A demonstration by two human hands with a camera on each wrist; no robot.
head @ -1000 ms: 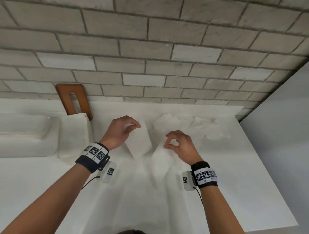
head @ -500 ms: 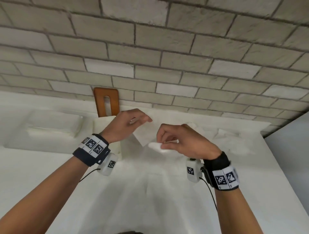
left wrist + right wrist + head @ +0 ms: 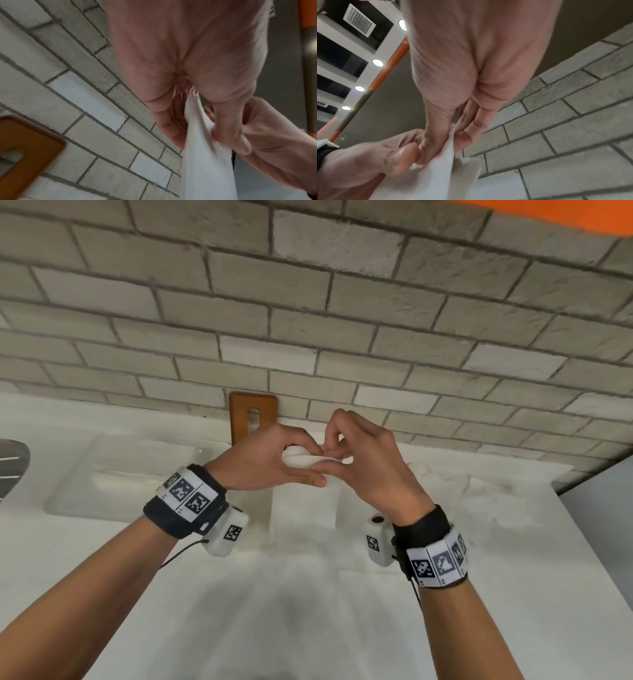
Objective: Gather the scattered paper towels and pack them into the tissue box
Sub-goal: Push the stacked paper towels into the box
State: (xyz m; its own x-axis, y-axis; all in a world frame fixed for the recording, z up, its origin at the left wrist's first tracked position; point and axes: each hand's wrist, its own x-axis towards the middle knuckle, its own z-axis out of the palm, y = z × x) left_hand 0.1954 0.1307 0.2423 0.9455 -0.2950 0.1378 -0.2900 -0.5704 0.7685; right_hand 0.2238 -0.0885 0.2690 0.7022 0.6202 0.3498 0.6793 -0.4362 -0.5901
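Both hands meet in mid-air above the white counter (image 3: 308, 611), in front of the brick wall. My left hand (image 3: 310, 465) and right hand (image 3: 334, 455) each pinch the top of a white paper towel (image 3: 301, 460) that hangs down between them. The left wrist view shows the towel (image 3: 205, 155) caught between thumb and fingers of the left hand (image 3: 197, 132). In the right wrist view the right hand (image 3: 450, 139) pinches the towel (image 3: 436, 175) beside the left thumb. The white tissue box (image 3: 262, 508) is mostly hidden behind my left wrist and the towel. Its brown slotted lid (image 3: 253, 416) leans on the wall.
Several loose white paper towels (image 3: 479, 494) lie on the counter at the right, near the wall. A white recessed tray (image 3: 137, 474) sits at the left, with a metal object (image 3: 13, 460) at the far left edge. The counter ends at the right (image 3: 582, 542).
Both hands have lifted off the counter and come together. The right hand brought its towel up to the one in the left hand. The head view has swung left and up.
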